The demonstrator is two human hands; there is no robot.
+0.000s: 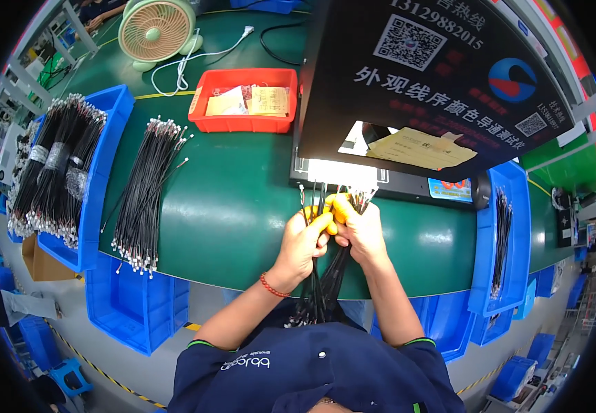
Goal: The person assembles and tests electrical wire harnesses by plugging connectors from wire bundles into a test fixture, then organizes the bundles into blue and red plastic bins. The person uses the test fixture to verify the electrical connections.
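My left hand point(299, 242) and my right hand point(365, 234) are side by side at the front of a black testing machine point(332, 117). Yellow finger covers show on the fingertips of both. Each hand is closed around black cables point(325, 275), whose lower lengths hang over the table's edge toward my lap. The upper ends of the cables, with small connectors, point into the brightly lit opening point(342, 173) under the machine's hood. Glare hides whether any connector touches the machine.
A bundle of black cables point(148, 193) lies on the green table point(222, 199) at left, beside a blue bin point(108, 151) of bundled cables. A red tray point(243, 126) with paper slips and a green fan point(153, 31) stand behind. Another blue bin point(521, 241) with cables is at right.
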